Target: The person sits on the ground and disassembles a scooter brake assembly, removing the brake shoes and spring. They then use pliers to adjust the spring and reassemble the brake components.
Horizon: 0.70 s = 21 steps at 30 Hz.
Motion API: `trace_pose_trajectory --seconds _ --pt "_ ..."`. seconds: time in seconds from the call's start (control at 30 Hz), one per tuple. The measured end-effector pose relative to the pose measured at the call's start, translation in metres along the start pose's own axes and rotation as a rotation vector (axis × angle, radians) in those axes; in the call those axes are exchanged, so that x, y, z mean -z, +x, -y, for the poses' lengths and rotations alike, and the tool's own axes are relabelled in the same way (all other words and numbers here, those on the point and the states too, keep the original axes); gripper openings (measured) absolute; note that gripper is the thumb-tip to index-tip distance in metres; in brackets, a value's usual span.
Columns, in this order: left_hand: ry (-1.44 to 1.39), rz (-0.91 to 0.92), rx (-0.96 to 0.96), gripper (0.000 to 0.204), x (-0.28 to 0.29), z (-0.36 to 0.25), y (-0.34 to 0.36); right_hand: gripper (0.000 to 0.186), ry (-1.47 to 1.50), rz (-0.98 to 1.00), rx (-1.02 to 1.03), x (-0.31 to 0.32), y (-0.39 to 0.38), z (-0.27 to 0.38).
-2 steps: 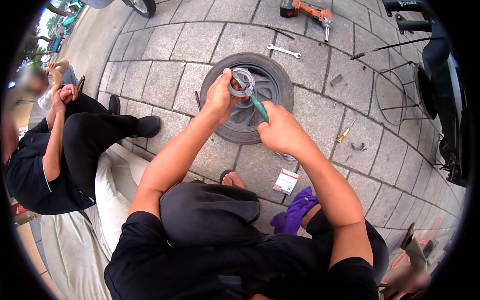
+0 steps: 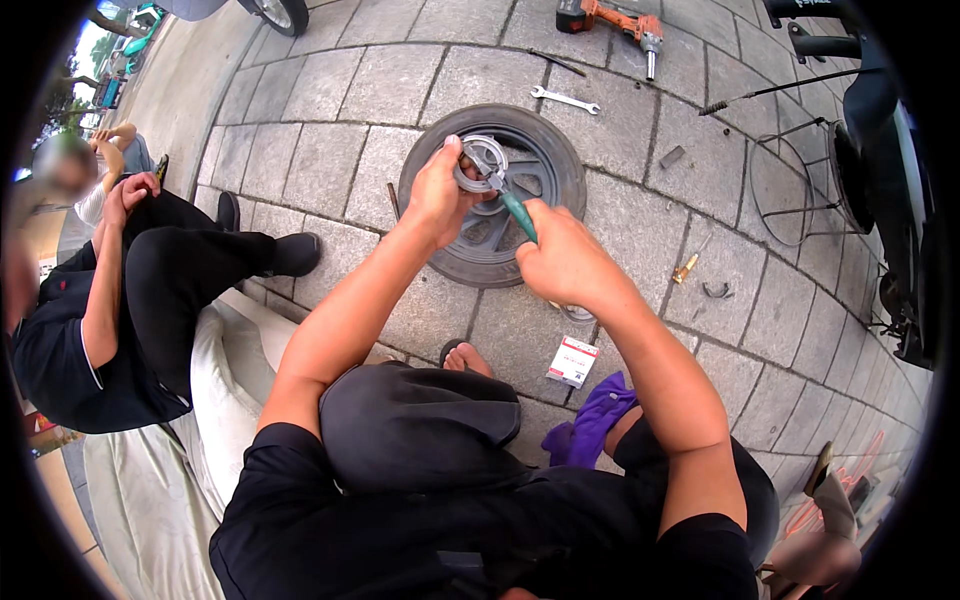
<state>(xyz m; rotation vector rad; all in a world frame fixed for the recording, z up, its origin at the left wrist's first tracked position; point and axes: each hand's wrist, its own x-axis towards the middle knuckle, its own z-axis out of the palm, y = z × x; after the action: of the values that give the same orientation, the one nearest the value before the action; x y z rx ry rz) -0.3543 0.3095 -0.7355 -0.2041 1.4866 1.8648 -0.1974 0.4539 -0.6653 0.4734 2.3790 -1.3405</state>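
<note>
My left hand (image 2: 436, 200) is closed around a silver ring-shaped metal part (image 2: 486, 152), thumb at its upper left, above a spoked wheel with a black tyre (image 2: 430, 260) lying on the paving. My right hand (image 2: 563, 258) grips the green handle (image 2: 517, 214) of a tool, possibly pliers, whose metal head meets the ring's lower right side. Whatever lies behind my left fingers is hidden.
An orange drill (image 2: 615, 25), spanner (image 2: 565, 100), brass-coloured tool (image 2: 685, 268), white box (image 2: 572, 361) and purple cloth (image 2: 590, 420) lie around me. A dark vehicle (image 2: 880, 180) stands right. People (image 2: 150, 320) sit at left, beside pale fabric (image 2: 140, 480).
</note>
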Motion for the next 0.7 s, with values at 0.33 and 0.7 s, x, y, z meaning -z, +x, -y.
trace_pose_trajectory --seconds 0.33,0.7 --pt "0.003 0.080 0.059 0.045 0.002 0.001 0.001 0.041 -0.158 -0.039 0.001 0.006 -0.009 0.010" --pt "0.003 0.187 0.141 0.041 0.010 -0.005 0.005 0.033 -0.047 0.030 -0.041 0.023 0.003 -0.005"
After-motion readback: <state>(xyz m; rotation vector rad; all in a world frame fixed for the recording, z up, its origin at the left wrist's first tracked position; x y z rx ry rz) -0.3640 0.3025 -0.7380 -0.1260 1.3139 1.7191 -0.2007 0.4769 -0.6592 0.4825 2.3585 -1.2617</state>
